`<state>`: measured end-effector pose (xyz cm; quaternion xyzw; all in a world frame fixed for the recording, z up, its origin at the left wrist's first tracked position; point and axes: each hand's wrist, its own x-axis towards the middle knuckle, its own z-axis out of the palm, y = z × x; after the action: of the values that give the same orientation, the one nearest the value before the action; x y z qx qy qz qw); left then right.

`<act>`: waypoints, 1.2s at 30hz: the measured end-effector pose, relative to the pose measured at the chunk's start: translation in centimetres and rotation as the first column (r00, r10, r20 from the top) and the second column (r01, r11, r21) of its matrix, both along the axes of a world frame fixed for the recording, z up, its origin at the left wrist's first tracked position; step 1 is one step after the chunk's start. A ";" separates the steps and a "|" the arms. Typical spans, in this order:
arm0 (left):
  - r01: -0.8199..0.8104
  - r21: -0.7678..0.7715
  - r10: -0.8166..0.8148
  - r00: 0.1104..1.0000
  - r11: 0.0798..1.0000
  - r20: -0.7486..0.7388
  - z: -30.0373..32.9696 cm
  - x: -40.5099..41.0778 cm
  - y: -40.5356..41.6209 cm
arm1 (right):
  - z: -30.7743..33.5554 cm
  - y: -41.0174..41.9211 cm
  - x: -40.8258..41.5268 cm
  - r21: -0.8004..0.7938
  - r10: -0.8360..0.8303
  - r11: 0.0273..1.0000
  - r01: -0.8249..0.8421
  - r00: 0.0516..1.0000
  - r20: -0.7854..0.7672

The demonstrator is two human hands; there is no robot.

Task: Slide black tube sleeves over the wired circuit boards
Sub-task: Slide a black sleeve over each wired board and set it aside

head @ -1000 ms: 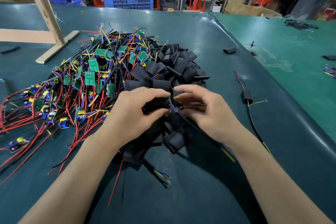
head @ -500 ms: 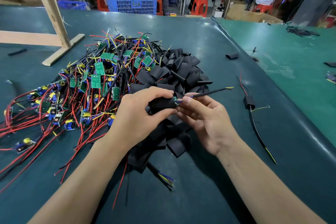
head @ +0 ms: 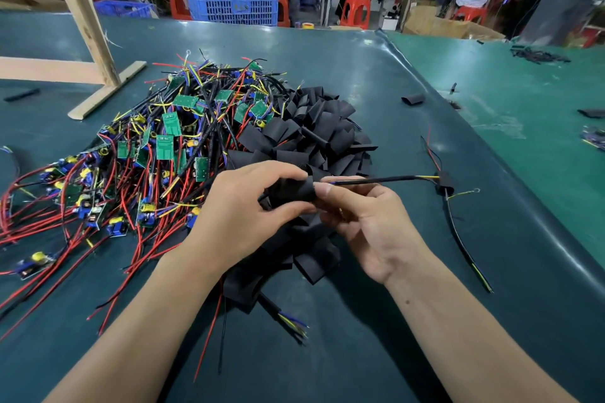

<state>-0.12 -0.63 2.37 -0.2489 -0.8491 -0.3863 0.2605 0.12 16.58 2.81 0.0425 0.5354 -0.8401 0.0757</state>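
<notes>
My left hand (head: 242, 213) grips a black tube sleeve (head: 293, 191) above the table's middle, thumb under and fingers over it. My right hand (head: 363, 219) pinches the black cable (head: 376, 180) that comes out of the sleeve's right end and points right, with yellow wire at its tip. The board inside the sleeve is hidden. A pile of green circuit boards with red, yellow and black wires (head: 157, 154) lies to the left. A heap of loose black sleeves (head: 314, 137) lies behind and under my hands.
One sleeved board with its cable (head: 445, 186) lies to the right on the dark green table (head: 360, 353). A wooden frame (head: 88, 42) stands at the back left. Stray sleeves (head: 412, 98) lie farther right. A blue crate (head: 232, 5) and seated people are beyond the table.
The cable has come out through the sleeve's right end and now sticks out farther to the right. My right hand turned palm up and pinches it near the sleeve.
</notes>
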 end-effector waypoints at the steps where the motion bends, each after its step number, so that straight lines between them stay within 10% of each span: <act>1: -0.008 -0.005 0.008 1.000 1.000 0.006 0.0 0.0 -0.1 | 0.0 0.1 -0.1 -0.012 -0.008 1.000 0.008 1.000 0.012; 17: 0.050 -0.012 -0.051 0.994 0.999 -0.099 0.2 -0.5 -0.4 | 0.6 1.0 -0.4 -0.199 0.105 0.976 -0.087 0.991 0.082; 21: 0.090 -0.037 -0.093 0.992 0.995 -0.088 0.1 -0.7 -0.4 | 0.8 1.3 -0.1 0.024 0.176 0.984 -0.178 0.981 0.081; 26: -0.057 -0.107 0.042 0.989 0.993 -0.140 0.0 -0.9 -0.8 | 2.3 3.5 -0.8 0.014 -0.158 0.987 0.159 0.986 -0.056; 30: -0.160 -0.035 0.145 0.953 0.986 -0.264 -0.4 -1.0 -1.1 | 2.3 7.6 -2.4 -0.268 -0.600 0.751 0.603 0.793 0.103; 36: -0.163 -0.146 0.146 0.982 0.976 -0.121 -1.5 -1.3 -1.3 | 0.5 8.6 -3.8 -0.265 -0.645 0.636 0.724 0.688 0.332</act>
<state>-1.47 -1.92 0.85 -0.2225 -0.8778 -0.2833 0.3157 -3.66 25.21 3.31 0.3147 0.2961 -0.8820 -0.1882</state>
